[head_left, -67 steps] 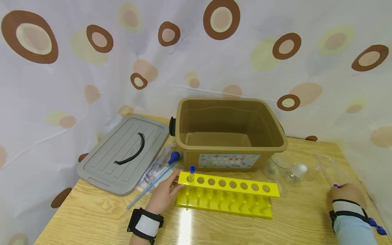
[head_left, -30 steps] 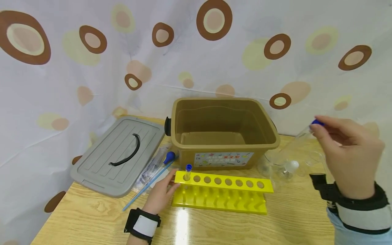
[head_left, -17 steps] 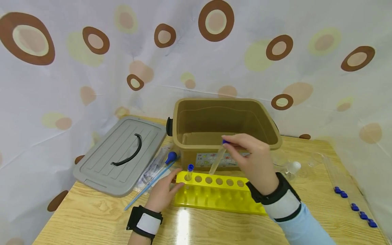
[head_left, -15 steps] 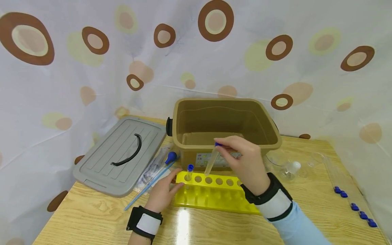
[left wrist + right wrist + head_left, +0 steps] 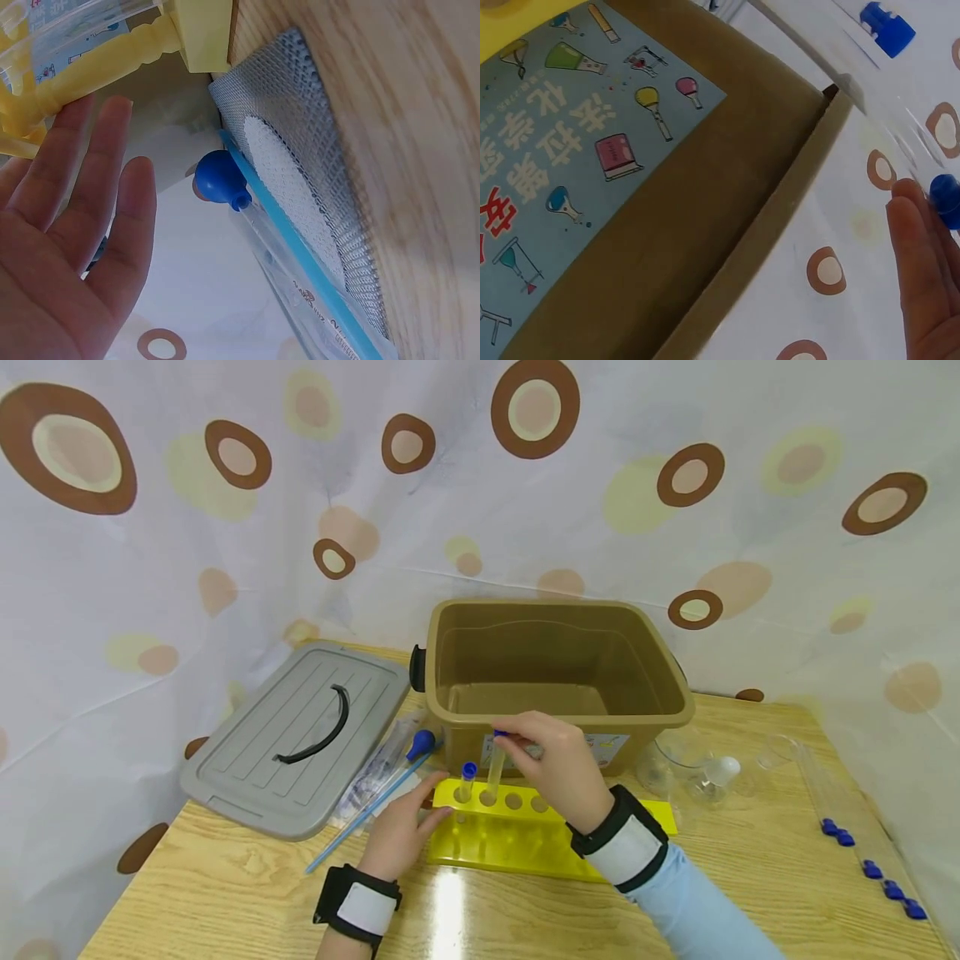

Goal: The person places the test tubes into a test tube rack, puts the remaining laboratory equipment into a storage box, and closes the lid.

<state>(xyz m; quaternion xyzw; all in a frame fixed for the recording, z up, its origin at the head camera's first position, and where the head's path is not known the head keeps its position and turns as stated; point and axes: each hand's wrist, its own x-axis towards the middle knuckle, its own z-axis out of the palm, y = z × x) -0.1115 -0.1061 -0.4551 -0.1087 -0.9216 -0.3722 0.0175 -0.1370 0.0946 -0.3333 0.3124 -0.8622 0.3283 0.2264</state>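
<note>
In the head view a yellow rack (image 5: 517, 852) with a row of round holes stands before the brown box. My left hand (image 5: 401, 831) holds the rack's left end; in the left wrist view the fingers of this hand (image 5: 67, 217) reach the rack's yellow post (image 5: 105, 67). One blue-capped tube (image 5: 467, 783) stands in the leftmost hole. My right hand (image 5: 558, 768) pinches a second tube (image 5: 496, 770) by its blue cap, its lower end at the second hole. In the right wrist view the right hand (image 5: 930, 262) is beside a blue cap (image 5: 946, 201).
Behind the rack is the open brown box (image 5: 562, 722). To the left lie a grey lid (image 5: 300, 735), a blue-bulbed dropper (image 5: 422, 743) and a blue stick (image 5: 367, 814). Clear vessels with a white-topped bottle (image 5: 722, 771) and several blue-capped tubes (image 5: 872, 869) lie to the right.
My right hand has brought a tube from the right side over to the rack, then farther left and down to the second hole. My left hand stays at the rack's left end.
</note>
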